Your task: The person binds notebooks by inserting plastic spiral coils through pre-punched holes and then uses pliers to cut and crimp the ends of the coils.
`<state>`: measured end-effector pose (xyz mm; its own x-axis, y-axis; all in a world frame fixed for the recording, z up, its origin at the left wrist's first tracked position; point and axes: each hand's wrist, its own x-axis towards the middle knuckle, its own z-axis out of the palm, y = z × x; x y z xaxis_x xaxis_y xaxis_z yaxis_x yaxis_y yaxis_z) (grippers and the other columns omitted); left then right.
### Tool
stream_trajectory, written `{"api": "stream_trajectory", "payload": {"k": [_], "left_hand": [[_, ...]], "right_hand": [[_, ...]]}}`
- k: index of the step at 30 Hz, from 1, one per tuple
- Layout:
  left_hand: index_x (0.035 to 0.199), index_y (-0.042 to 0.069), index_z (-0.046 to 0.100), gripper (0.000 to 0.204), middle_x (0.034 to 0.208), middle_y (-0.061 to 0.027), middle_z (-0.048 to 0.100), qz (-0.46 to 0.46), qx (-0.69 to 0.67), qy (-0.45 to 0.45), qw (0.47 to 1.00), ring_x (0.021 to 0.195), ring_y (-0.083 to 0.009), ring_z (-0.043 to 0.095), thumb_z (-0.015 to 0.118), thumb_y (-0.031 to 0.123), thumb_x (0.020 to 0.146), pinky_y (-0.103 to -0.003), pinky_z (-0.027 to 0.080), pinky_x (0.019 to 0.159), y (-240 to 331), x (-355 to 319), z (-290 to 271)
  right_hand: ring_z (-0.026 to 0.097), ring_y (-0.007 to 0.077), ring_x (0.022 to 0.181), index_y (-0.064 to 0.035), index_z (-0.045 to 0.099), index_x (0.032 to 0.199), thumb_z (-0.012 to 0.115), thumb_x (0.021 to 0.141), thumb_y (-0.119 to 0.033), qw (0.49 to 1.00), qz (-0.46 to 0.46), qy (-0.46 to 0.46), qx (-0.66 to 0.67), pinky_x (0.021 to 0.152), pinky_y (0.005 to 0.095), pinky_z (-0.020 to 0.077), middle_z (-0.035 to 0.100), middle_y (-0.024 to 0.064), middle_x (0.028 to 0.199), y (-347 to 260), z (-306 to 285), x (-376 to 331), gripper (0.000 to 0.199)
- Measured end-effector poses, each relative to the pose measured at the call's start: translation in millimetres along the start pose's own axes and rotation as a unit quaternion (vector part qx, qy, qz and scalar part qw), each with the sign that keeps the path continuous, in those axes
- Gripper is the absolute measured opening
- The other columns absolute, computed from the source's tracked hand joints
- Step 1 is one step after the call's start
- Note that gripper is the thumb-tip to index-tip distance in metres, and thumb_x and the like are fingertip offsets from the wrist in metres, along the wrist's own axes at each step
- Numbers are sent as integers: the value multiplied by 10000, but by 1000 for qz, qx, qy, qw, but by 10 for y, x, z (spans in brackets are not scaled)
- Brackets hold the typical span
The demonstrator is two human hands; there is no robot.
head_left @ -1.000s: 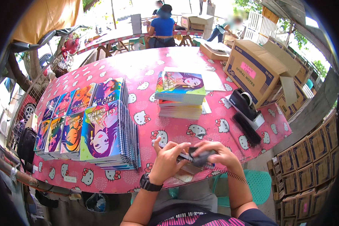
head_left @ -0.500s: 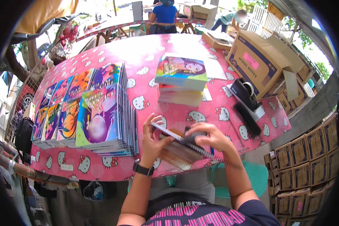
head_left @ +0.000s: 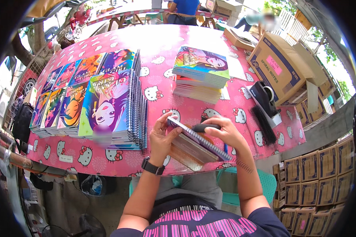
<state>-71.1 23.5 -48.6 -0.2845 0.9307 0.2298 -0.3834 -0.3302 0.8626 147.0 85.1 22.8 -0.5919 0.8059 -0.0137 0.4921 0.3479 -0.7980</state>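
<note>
My left hand (head_left: pixel 163 136) clamps the upper-left end of a spiral notebook (head_left: pixel 205 143), tilted at the near edge of the pink table (head_left: pixel 157 106). My right hand (head_left: pixel 225 132) grips a dark handheld tool (head_left: pixel 205 128) beside the bound edge. Judged handling: light, stiff along the binding, covers bendable, possibly slick. Hold at the ends; avoid crushing the coil.

Your right hand (head_left: pixel 224 131) covers part of dark tool (head_left: pixel 205 128); kind unclear. Notebook (head_left: pixel 199 138) at near edge of worktop (head_left: pixel 158 79) turned edge-on to you, cover mostly hidden. Beyond far edge: person in blue (head_left: pixel 186 8) cut off at top; second person (head_left: pixel 252 19), head blurred.
</note>
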Motion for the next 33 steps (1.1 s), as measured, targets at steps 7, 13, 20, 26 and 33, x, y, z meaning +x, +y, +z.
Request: {"api": "stream_trajectory", "payload": {"k": [7,13,20,26,33], "left_hand": [[1232,24,613,351,967,41,566,-27,8,15,999,894,-49,516,641,17,882,-206,418,806,-23,-17,-20],[1212,30,631,312,920,64,525,-22,7,16,1000,802,-19,443,621,28,900,-170,363,707,-40,40,1],[1222,21,622,320,945,58,537,-15,-7,24,1000,835,-26,465,622,31,902,-172,374,740,-21,-11,7],[1221,21,621,307,964,45,541,-28,7,15,999,892,-41,496,597,20,915,-186,393,787,3,-27,-17],[1145,28,657,251,970,29,600,-58,22,-13,998,912,-63,527,619,36,897,-219,415,841,100,0,30]], "right_hand": [[585,225,1028,29,685,1003,619,839,-476,992,-56,-15,113,901,355,432,657,137,1037,-46,65,53,535],[580,212,1042,23,667,1067,598,835,-467,984,-106,-25,143,945,347,415,662,118,1029,-14,110,134,547],[588,185,983,15,668,1054,659,843,-375,977,-111,-38,177,882,334,448,652,92,1010,-25,149,252,443],[579,119,855,-12,661,1065,669,850,-355,959,-124,-57,247,749,279,468,626,65,931,-42,207,351,405],[544,316,1105,-53,606,1190,677,820,-454,992,-35,49,-109,954,404,427,604,184,1135,345,208,277,550]]}}
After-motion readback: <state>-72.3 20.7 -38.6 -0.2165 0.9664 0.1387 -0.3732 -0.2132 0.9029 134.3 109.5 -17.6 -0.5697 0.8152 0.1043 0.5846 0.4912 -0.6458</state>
